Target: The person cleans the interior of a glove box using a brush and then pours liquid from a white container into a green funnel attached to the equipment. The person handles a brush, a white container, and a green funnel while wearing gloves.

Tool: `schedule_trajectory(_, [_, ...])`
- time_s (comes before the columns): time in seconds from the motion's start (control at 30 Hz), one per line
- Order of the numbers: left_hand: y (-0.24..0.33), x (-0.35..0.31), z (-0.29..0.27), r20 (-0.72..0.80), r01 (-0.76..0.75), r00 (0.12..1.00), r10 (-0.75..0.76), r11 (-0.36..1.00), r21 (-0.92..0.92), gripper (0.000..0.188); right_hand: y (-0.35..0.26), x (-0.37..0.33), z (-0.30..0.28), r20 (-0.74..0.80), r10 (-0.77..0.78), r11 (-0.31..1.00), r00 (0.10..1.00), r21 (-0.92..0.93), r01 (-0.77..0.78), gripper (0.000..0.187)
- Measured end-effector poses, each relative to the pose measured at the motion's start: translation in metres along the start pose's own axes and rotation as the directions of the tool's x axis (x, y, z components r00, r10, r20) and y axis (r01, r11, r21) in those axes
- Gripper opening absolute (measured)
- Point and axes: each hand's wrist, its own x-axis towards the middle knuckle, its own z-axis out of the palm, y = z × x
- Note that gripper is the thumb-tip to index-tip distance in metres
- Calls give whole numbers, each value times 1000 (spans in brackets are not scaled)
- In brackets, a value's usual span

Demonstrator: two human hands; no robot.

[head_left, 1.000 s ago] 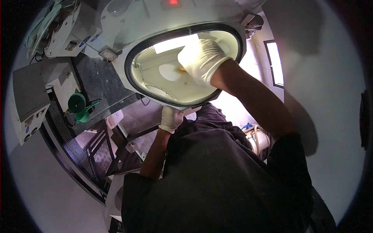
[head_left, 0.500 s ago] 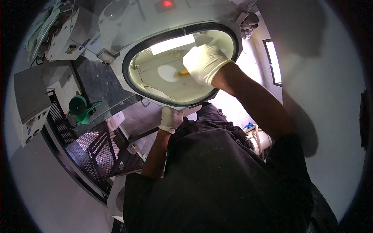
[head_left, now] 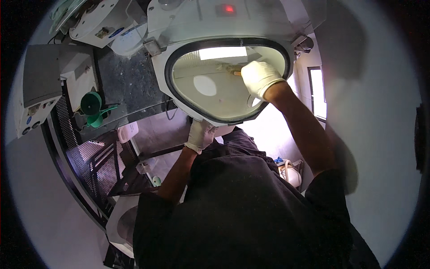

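A white cabinet (head_left: 159,67) stands before me, with an oval opening framed by a black rubber gasket (head_left: 168,83). My right hand (head_left: 262,78), in a white glove, is over the right part of this opening and closed round the handle of a brush (head_left: 230,68). The brush's light bristly end points left, toward the lit back of the chamber; the glove hides most of the handle. Below the opening, my gloved left hand (head_left: 201,134) is curled against the cabinet's lower edge; its fingertips are partly hidden. A round pale patch (head_left: 205,85) shows inside the chamber.
A clear raised cover (head_left: 251,22) is above the opening, near a red light (head_left: 229,9). To the left are a dark worktop (head_left: 127,80), a green funnel-like cup (head_left: 92,103) and a grey-white device (head_left: 40,80). A wall (head_left: 376,112) rises on the right.
My right hand has moved with the brush toward the right side of the opening, and the brush now points farther up. The view has shifted; my left hand stays at the lower edge.
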Motion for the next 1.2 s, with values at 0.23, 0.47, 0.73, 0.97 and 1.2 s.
schedule_trajectory(0.23, [4, 5, -7, 19, -30, 999, 30, 999, -13, 24, -6, 5, -8, -143, -76, 997, 987, -32, 72, 27])
schedule_trajectory(0.47, [5, 2, -4, 28, 14, 999, -14, 1000, -6, 21, -11, -7, -21, 69, -106, 994, 992, -18, 107, 24])
schedule_trajectory(0.73, [-12, -8, 5, 66, 46, 997, -44, 999, -26, 18, -32, 0, -31, 330, -74, 997, 941, 2, 78, 30])
schedule_trajectory(0.97, [-14, -9, 9, 84, 63, 995, -59, 997, -52, 18, -28, -5, -18, 245, -149, 959, 958, 272, 80, 31])
schedule_trajectory(1.2, [-18, -14, 17, 46, 144, 989, -140, 982, -120, 18, -25, -5, -45, 243, -147, 966, 959, 244, 86, 33])
